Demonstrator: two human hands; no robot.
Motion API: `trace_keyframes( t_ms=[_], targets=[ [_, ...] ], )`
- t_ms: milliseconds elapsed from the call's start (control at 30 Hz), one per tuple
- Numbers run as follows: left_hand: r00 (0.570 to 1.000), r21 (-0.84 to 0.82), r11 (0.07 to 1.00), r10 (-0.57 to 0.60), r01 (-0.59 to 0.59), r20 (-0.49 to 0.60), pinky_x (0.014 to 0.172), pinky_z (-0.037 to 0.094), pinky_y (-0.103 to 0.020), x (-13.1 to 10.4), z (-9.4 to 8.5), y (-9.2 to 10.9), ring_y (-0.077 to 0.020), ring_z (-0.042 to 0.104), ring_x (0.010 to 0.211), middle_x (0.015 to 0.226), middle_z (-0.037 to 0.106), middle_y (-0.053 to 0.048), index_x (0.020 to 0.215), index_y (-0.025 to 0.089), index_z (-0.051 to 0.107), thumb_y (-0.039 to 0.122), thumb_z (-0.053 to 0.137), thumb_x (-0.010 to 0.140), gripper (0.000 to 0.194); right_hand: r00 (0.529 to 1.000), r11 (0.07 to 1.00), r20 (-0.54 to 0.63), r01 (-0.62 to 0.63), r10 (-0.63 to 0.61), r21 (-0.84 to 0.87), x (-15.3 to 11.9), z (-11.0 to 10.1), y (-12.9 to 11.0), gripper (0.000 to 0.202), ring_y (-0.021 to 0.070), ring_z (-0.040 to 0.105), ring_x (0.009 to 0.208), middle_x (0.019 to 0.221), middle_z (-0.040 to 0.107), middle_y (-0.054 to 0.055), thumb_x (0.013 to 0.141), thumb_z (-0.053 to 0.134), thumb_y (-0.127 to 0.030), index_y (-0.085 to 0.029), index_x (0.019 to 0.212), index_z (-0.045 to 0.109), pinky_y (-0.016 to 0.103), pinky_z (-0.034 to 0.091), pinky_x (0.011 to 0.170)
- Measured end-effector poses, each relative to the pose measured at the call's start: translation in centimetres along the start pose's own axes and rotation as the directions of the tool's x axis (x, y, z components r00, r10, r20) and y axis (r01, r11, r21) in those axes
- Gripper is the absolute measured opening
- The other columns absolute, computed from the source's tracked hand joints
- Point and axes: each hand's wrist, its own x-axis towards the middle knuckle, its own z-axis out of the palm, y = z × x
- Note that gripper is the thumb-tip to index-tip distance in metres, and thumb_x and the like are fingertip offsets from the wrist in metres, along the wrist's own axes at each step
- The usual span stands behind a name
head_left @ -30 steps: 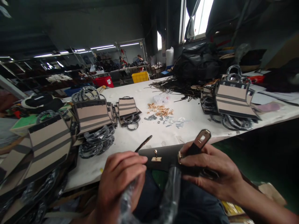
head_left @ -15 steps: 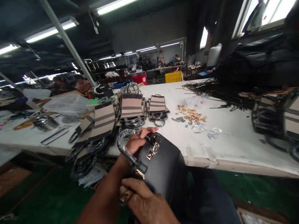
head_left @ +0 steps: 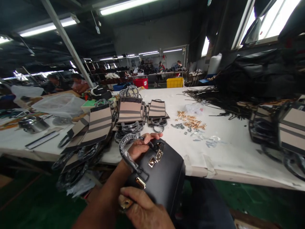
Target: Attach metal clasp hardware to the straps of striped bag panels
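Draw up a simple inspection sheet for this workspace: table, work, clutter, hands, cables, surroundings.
Surface: white tabletop, with tape over its near edge.
Job's things: black handbag with gold-coloured clasp and plastic-wrapped handle.
Clutter: loose gold-coloured fittings, grey metal pieces, black strips, striped bag stack.
Hands: left hand holds the bag near its upper edge; right hand pinches a gold-coloured metal piece.
Cables: one cord hanging overhead.
Surroundings: yellow crate, red bin, lit ceiling lamp, people working beyond.

A boxy, smooth black handbag (head_left: 165, 171) tilts beside a white table's (head_left: 233, 156) near edge, its curved black handle (head_left: 123, 149) (wrapped in clear plastic) raised, gold-toned metal fittings (head_left: 140, 182) showing.
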Motion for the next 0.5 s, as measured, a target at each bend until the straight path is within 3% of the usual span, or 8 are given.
trace_keyframes(
  t_ms=[67,167,233,333,433,500],
  targets=[
    [0.999,0.001,1.0,-0.007,0.007,-0.039,0.111,0.047,-0.059,-0.1,-0.1,0.5,-0.0374,0.055,0.14,0.12,0.068,-0.01,0.075,0.023,0.04,0.032,0.082,0.074,0.043,0.997,0.997,0.01,0.074,-0.074,0.008,0.3,-2.7,0.2,0.049,0.0188,0.079,0.108,0.135,0.074,0.001,0.094,0.074,-0.029,-0.036,0.142,0.065,0.011,0.063,0.071],
    [0.996,0.116,0.993,0.006,0.005,-0.093,0.102,0.054,-0.048,-0.2,-0.3,1.7,-0.0327,0.066,0.124,0.114,0.071,-0.01,0.076,0.021,0.045,0.025,0.082,0.076,0.037,0.981,0.978,0.049,0.181,-0.187,0.108,0.9,-9.8,0.1,0.07,0.0229,0.075,0.118,0.14,0.072,0.006,0.087,0.084,-0.029,-0.034,0.152,0.059,0.018,0.062,0.088],
    [0.997,0.268,0.963,0.032,-0.011,-0.075,0.094,0.057,-0.041,-0.4,-0.3,2.8,-0.0279,0.072,0.11,0.11,0.074,-0.01,0.08,0.02,0.054,0.025,0.084,0.078,0.03,0.996,0.99,-0.054,0.079,-0.073,0.114,1.3,-15.2,-0.3,0.075,0.0301,0.072,0.123,0.139,0.072,0.01,0.082,0.088,-0.035,-0.032,0.152,0.06,0.027,0.064,0.092],
    [0.997,0.541,0.837,0.062,-0.076,0.044,0.093,0.057,-0.036,-0.9,0.6,5.0,-0.0244,0.073,0.102,0.109,0.077,-0.009,0.098,0.019,0.071,0.027,0.081,0.085,0.018,0.966,0.984,-0.188,-0.168,0.177,0.064,2.4,-22.1,-0.9,0.055,0.0333,0.075,0.115,0.126,0.079,0.008,0.083,0.085,-0.048,-0.032,0.134,0.076,0.03,0.067,0.084],
    [0.985,0.721,0.675,0.046,-0.152,0.165,0.086,0.056,-0.031,-1.3,2.6,7.0,-0.0226,0.073,0.094,0.106,0.078,-0.007,0.124,0.022,0.075,0.028,0.074,0.091,0.033,0.931,0.951,-0.191,-0.305,0.31,0.058,3.9,-26.5,-1.3,0.051,0.0317,0.08,0.095,0.106,0.083,0.008,0.082,0.082,-0.056,-0.028,0.125,0.081,0.029,0.067,0.069],
    [0.968,0.775,0.59,0.05,-0.226,0.244,0.08,0.055,-0.03,-1.3,4.2,7.6,-0.0217,0.072,0.086,0.1,0.078,-0.006,0.131,0.024,0.074,0.028,0.072,0.092,0.039,0.923,0.95,-0.229,-0.309,0.309,0.036,4.9,-28.2,-1.8,0.051,0.0305,0.079,0.085,0.097,0.083,0.008,0.077,0.087,-0.055,-0.026,0.119,0.084,0.029,0.065,0.064]
  ],
)
